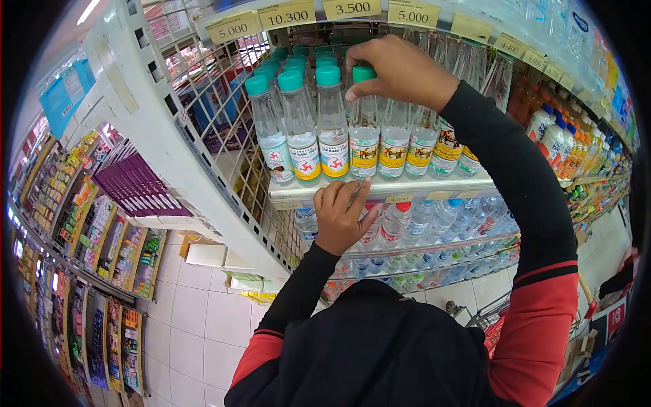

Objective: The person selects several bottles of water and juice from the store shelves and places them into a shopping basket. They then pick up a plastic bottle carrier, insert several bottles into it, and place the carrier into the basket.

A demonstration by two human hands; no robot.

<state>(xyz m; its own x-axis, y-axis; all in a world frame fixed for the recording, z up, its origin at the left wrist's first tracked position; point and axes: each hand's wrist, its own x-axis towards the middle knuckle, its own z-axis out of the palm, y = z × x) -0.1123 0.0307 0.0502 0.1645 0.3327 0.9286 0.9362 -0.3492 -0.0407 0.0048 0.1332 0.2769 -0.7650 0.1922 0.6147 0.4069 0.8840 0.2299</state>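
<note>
Rows of clear bottles with teal caps stand upright on a white shelf [420, 186]. My right hand [400, 71] reaches over from above, its thumb and fingers round the teal cap of a bottle with a yellow and green label [364, 146]. To the left of it stands a bottle with a red figure on its label [333, 136]. My left hand [344, 214] rests at the shelf's front edge below these bottles, fingers apart and pointing up, a fingertip near the base of the gripped bottle. Nothing shows in the left hand.
Price tags line the shelf above [352, 8]. A wire grid [203, 88] and white upright [193, 152] stand left of the bottles. Water bottles [420, 220] fill the lower shelves. Coloured drink bottles [566, 139] stand to the right, and part of a cart [491, 312] is at lower right.
</note>
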